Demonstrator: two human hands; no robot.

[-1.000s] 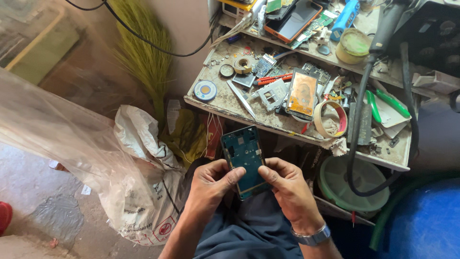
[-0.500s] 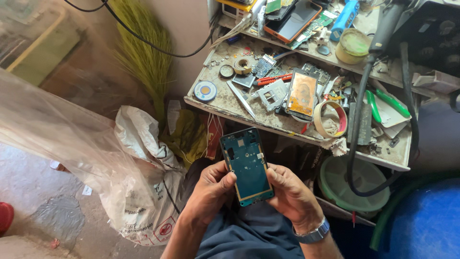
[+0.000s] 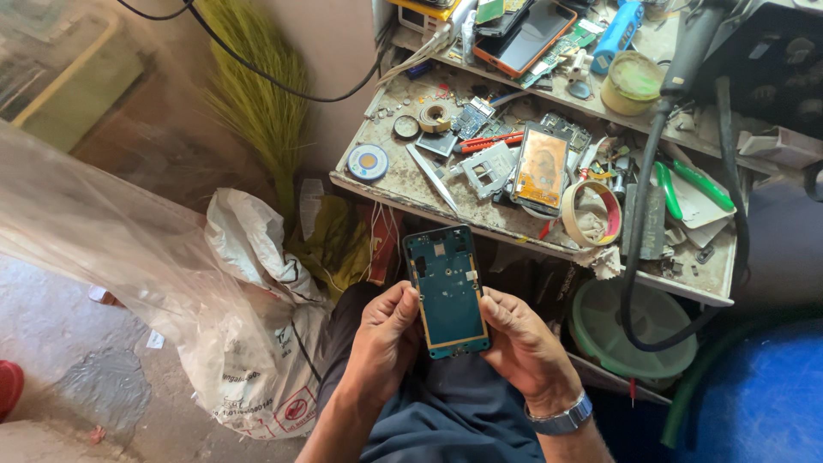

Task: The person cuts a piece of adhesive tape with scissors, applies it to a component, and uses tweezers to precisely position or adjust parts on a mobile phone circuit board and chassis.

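The person is holding an opened phone frame in both hands, low in the middle of the view, above the lap and just near of the workbench edge; its teal inner side is facing up and its far end is tilting slightly left. The left hand is gripping the frame's left edge, thumb lying on the rim and fingers curling underneath; the right hand is clasping the right edge in the same way, thumb pressing beside the lower right corner; a metal wristwatch is sitting on the right wrist.

On the bench beyond the hands, another phone with an orange back panel is lying face down; just right of it a roll of tape is resting on its side; to the left a grey metal bracket, a pair of tweezers and a small round tin are lying well apart from each other. A thick black cable is hanging down the bench's right side, looping over a green bowl beneath it. On the left, a white sack is slumping on the floor beside a clear plastic sheet; a green broom is leaning against the wall far behind it.
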